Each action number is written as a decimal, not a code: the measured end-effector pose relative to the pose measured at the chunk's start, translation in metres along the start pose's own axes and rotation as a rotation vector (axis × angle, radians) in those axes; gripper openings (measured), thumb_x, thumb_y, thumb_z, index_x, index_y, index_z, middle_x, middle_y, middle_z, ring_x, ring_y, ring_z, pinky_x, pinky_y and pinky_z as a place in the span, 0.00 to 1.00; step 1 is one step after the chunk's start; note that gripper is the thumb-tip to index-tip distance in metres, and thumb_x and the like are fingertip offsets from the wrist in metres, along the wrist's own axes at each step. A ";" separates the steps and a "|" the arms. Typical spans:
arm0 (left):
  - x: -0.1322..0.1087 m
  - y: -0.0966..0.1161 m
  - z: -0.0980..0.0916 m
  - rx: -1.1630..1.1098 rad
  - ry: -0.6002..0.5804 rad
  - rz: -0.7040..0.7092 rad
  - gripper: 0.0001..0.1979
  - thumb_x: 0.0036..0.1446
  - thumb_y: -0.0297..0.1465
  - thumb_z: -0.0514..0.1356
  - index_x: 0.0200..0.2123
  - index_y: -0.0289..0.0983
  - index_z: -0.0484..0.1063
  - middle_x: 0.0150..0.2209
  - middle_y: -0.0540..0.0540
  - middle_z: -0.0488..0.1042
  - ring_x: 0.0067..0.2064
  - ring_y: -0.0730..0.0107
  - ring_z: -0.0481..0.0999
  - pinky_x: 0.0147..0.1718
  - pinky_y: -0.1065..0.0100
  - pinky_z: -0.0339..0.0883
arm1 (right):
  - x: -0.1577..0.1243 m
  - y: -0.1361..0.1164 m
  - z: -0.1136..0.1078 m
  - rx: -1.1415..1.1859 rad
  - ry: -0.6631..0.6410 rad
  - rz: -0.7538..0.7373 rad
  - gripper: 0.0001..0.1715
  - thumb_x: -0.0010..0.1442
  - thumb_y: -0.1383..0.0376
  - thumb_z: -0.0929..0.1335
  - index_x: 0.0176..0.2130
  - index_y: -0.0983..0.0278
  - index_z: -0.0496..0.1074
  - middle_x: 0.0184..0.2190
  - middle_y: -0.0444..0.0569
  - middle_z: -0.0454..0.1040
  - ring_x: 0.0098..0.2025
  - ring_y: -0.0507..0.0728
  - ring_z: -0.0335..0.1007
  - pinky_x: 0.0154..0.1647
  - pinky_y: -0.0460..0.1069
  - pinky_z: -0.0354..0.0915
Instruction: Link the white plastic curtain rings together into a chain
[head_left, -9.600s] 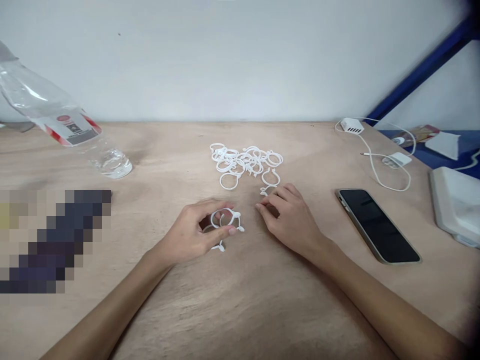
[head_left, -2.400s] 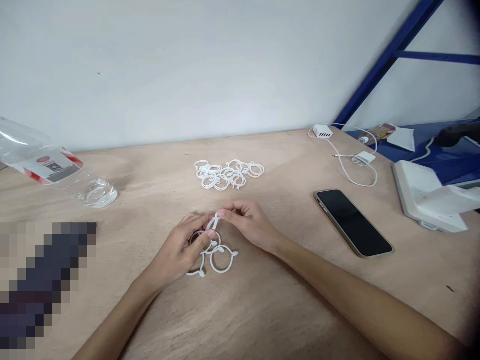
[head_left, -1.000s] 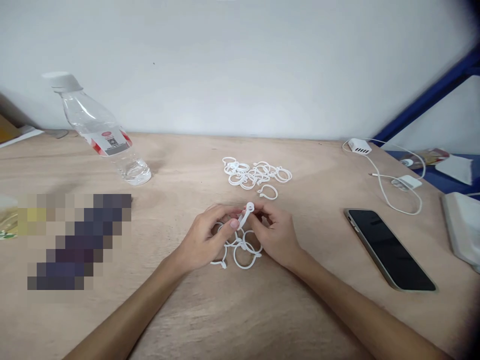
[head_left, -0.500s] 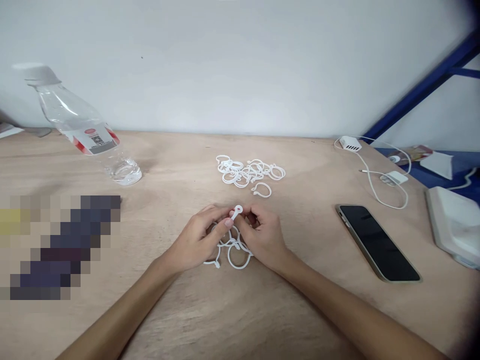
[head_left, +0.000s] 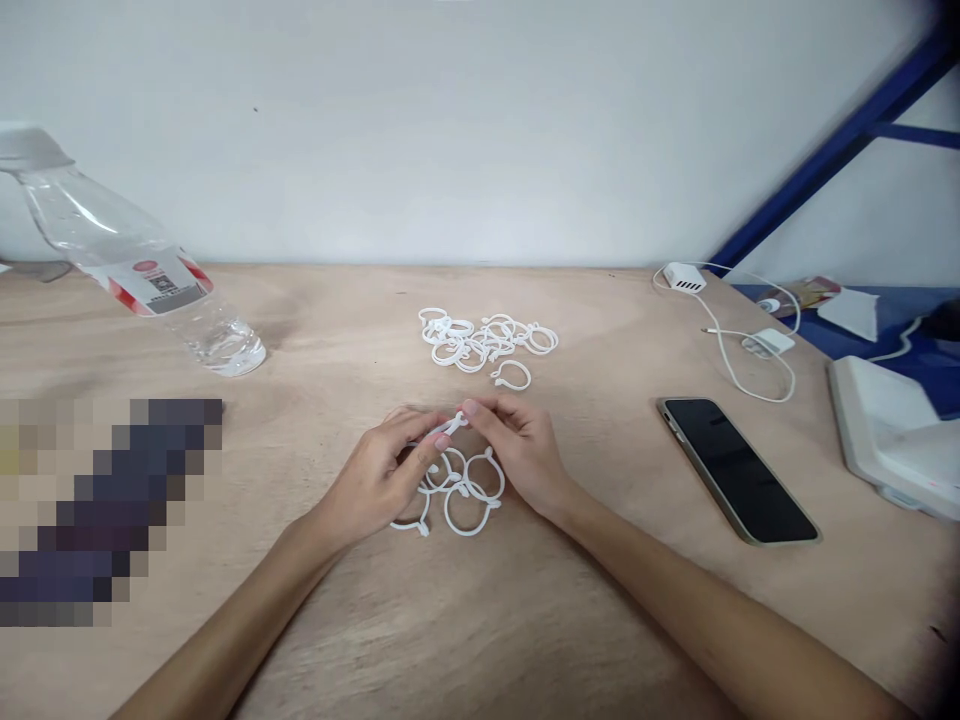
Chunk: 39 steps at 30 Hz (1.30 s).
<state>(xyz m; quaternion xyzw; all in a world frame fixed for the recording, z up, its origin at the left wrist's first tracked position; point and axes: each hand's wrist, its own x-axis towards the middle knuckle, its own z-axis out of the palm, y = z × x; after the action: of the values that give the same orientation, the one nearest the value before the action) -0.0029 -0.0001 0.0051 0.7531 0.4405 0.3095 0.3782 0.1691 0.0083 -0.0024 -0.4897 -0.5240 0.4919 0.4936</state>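
Observation:
Between my two hands is a white plastic curtain ring [head_left: 454, 424], held up above the table and seen nearly edge-on. My left hand [head_left: 382, 470] is closed, pinching it between thumb and fingers. The thumb and forefinger of my right hand [head_left: 523, 445] are closed on its small eyelet end. Just below and between the hands, several linked or touching white rings [head_left: 466, 533] lie on the wood; whether they are joined I cannot tell. Farther back is a loose pile of similar rings [head_left: 469, 345], with one single ring [head_left: 514, 376] at its near side.
On the left of the wooden table [head_left: 420, 630] stands a clear water bottle [head_left: 157, 280], with a pixelated dark patch in front of it. A phone [head_left: 739, 470] lies to the right. Behind it are a white charger and cable [head_left: 720, 330], and a white device [head_left: 885, 430] sits at the right edge.
My right fingers have moved up onto the eyelet end, and the ring has tilted in my hands. More of the rings beneath now shows. The whole view has shifted slightly.

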 end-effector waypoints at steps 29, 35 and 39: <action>-0.002 0.000 0.003 0.044 0.249 -0.043 0.19 0.65 0.38 0.47 0.53 0.37 0.66 0.54 0.41 0.69 0.56 0.61 0.66 0.57 0.55 0.58 | 0.008 -0.002 -0.025 -0.426 -0.018 -0.367 0.10 0.61 0.62 0.64 0.37 0.63 0.74 0.35 0.48 0.75 0.38 0.55 0.69 0.40 0.51 0.64; -0.002 -0.001 0.004 -0.017 0.169 -0.035 0.19 0.65 0.39 0.46 0.52 0.36 0.67 0.52 0.42 0.71 0.54 0.62 0.69 0.55 0.60 0.60 | -0.007 -0.011 -0.005 -0.122 -0.155 -0.133 0.11 0.60 0.62 0.66 0.40 0.60 0.77 0.40 0.47 0.77 0.43 0.55 0.72 0.45 0.50 0.65; -0.003 0.000 0.002 0.019 0.052 -0.003 0.20 0.65 0.41 0.45 0.52 0.39 0.68 0.47 0.43 0.74 0.49 0.60 0.71 0.51 0.59 0.62 | -0.007 -0.010 -0.002 0.057 -0.196 0.036 0.12 0.57 0.61 0.67 0.39 0.60 0.78 0.35 0.46 0.78 0.39 0.54 0.72 0.41 0.49 0.67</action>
<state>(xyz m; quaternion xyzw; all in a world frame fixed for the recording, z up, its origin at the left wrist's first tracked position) -0.0026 -0.0033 0.0041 0.7478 0.4541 0.3243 0.3597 0.1707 0.0014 0.0077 -0.4344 -0.5467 0.5611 0.4446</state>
